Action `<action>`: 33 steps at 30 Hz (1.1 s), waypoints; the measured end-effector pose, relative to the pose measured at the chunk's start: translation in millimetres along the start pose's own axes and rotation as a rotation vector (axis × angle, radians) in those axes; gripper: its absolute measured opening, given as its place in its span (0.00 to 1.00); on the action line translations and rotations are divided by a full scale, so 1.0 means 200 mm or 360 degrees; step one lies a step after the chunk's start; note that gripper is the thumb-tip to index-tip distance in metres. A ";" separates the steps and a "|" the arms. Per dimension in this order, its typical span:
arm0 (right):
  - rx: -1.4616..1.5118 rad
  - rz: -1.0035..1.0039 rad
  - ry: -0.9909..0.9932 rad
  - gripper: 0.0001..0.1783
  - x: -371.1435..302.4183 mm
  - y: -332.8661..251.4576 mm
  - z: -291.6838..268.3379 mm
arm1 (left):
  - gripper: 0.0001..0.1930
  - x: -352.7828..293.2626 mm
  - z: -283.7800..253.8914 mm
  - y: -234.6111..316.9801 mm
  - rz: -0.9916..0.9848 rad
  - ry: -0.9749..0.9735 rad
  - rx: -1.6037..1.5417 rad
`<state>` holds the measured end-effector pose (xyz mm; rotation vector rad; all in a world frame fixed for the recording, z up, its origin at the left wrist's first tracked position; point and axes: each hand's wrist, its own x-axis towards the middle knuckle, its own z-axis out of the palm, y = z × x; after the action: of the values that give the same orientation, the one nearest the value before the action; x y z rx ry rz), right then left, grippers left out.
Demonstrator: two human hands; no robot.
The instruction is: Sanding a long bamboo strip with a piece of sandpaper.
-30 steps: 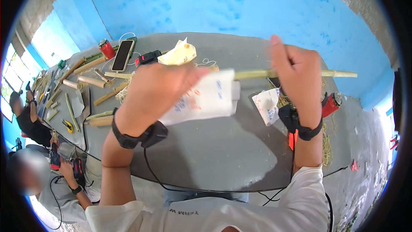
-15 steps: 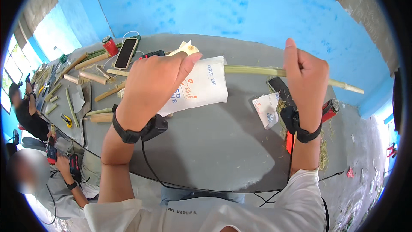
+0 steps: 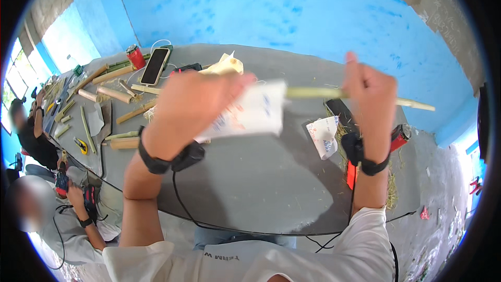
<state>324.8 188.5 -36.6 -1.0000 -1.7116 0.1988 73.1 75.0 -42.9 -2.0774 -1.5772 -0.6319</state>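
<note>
Wall in blue stands behind the grey table, whose near edge bows across the lower view. Above the table, the left hand is curled over, its thumb pressed along white paper, while the right hand is a fist closed around a pale green stick, thumb up. The stick runs between the hands, its left part hidden by the paper; whether the paper goes all the way round it, I cannot tell. Compared with half a second ago, the paper has shifted right, nearer the right hand, and blurs, while the stick's thin end has drawn slightly left. That end juts beyond the right hand, past the table's right edge in this view. Bare table lies open below and between the hands. Bamboo pieces crowd the left side; a phone lies beyond the left hand. Rightward, a paper scrap lies below the stick, with a red can near the right edge.
</note>
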 end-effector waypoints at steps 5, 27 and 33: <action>-0.0212 -0.0340 -0.0390 0.30 -0.03 0.02 0.02 | 0.14 -0.03 0.04 0.00 -0.0003 -0.0137 -0.0161; -0.0143 -0.0443 -0.0027 0.27 -0.01 0.07 -0.01 | 0.19 -0.08 0.05 -0.04 0.0279 -0.0019 0.0053; -0.0012 -0.0290 0.0010 0.27 -0.02 0.09 -0.02 | 0.13 -0.03 -0.01 0.02 -0.0158 -0.0190 -0.0277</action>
<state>336.9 195.5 -48.9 -0.8433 -1.7875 0.0703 75.9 68.9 -45.1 -2.2094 -1.7572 -0.7144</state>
